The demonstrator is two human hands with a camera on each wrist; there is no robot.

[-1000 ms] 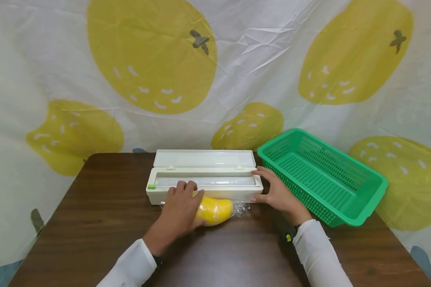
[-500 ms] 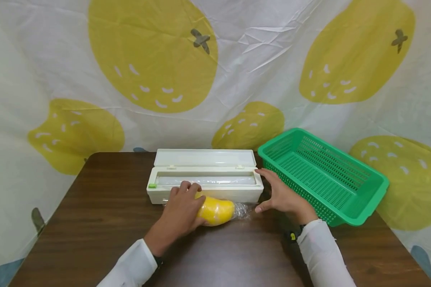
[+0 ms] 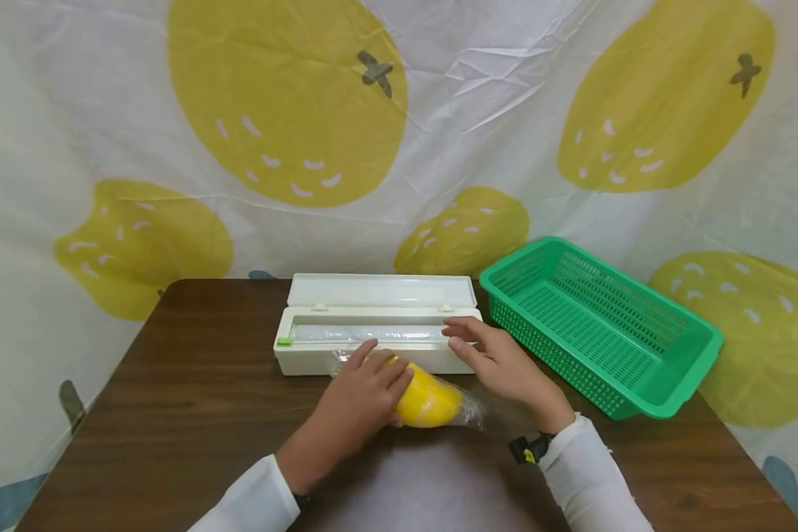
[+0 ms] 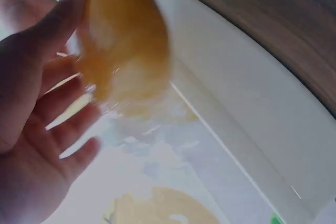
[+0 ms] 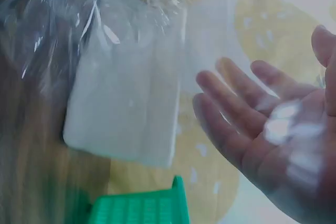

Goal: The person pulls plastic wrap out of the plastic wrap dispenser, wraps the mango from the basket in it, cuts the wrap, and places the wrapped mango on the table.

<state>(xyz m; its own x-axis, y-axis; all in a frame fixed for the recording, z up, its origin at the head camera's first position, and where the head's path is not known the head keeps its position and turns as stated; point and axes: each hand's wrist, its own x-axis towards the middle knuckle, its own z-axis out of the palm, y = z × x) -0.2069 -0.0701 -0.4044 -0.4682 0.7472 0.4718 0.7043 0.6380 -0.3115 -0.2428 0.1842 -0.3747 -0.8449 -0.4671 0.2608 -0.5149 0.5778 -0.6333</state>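
Observation:
A yellow, mango-like fruit (image 3: pixel 432 397) wrapped in clear cling film lies before a white cling film dispenser (image 3: pixel 309 362), tilted to the right. Crinkled film sticks out at both ends. My left hand (image 3: pixel 359 403) holds it from the left, thumb on the near side and fingers over the top; in the left wrist view the fruit (image 4: pixel 126 40) shows between them. Over the dispenser's right end hovers my right hand (image 3: pixel 499 366), empty, fingers loosely bent. The dispenser's lid (image 3: pixel 382 290) stands raised at the back, with a roll of film (image 3: pixel 372 334) inside.
A green perforated basket (image 3: pixel 572 373) stands to the right on the brown wooden table (image 3: pixel 193 414). Behind the table hangs a white cloth (image 3: pixel 292 244) printed with yellow fruit. A small green slider (image 3: pixel 284 341) sits at the dispenser's left end.
My left hand has moved right and toward me with the wrapped fruit, which now tilts more. The right hand has left the dispenser's right end and come inward over it.

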